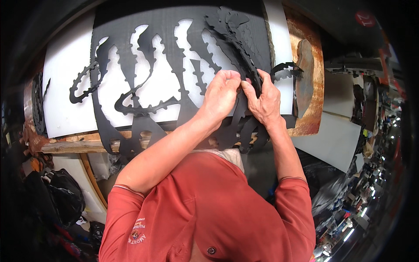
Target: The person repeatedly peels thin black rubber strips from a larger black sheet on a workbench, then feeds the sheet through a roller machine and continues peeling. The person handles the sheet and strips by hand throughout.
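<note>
Right now, both hands meet over the black sheet [126, 19], somewhat right of the middle of the white board [65, 96]. The right hand [264, 101] closes its thumb and fingers around the near end of a bundle of notched black strips [244, 60], which slants from there toward the far side and a little to the left. The left hand [221, 94] is just beside it on the left, its thumb and fingertips drawn together in a pinch close to the right thumb; whether a bit of black material sits inside that pinch, I cannot tell.

The sheet covers the middle of the white board, with long, tooth-edged openings through which the white shows, and its near part droops over the wooden edge [70, 147] of the worktable. Left of the hands, a curved notched strip [150, 108] lies across the sheet's openings, and farther left a looped strip [77, 89] rests across the sheet's left edge. A short notched piece [286, 73] lies to the right of the right hand, near a flat greyish slab [304, 78] on a rust-brown board [315, 102].
</note>
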Demonstrator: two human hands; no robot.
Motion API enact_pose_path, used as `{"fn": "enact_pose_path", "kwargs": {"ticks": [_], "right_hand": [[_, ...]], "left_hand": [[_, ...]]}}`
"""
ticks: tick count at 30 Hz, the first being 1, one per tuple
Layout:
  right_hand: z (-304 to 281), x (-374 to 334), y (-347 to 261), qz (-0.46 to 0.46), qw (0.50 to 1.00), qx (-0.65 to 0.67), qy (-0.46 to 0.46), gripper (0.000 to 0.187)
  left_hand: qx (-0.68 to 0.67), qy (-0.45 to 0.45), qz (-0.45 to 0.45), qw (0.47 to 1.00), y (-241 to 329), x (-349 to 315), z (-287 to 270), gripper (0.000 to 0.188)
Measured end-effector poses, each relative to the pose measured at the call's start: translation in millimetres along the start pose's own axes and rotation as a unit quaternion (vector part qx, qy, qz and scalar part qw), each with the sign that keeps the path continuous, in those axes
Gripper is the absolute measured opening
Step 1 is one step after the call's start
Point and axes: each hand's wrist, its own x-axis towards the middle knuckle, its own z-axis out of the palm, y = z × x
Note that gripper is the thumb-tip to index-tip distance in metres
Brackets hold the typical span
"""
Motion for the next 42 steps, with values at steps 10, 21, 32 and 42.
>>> {"fn": "enact_pose_path", "kwargs": {"ticks": [10,21,32,42], "right_hand": [[-7.9,7.6,-7.9,0.082,0.991,0.101,0.021,0.021],[-47.0,32.3,8.9,0.233,0.888,0.386,0.088,0.02],[-47.5,40.3,-5.7,0.188,0.898,0.397,0.039,0.018],[-46.9,36.0,-20.3,0.203,0.895,0.395,0.043,0.019]], "left_hand": [[0.031,-0.043,0.037,0.998,-5.1,-1.5,-7.9,0.045],[0.118,0.058,0.203,0.97,-4.8,-12.7,-13.7,0.051],[0.217,0.034,0.039,0.975,47.8,29.2,-8.6,0.072],[-0.051,-0.01,-0.065,0.997,26.9,24.5,3.7,0.04]]}}
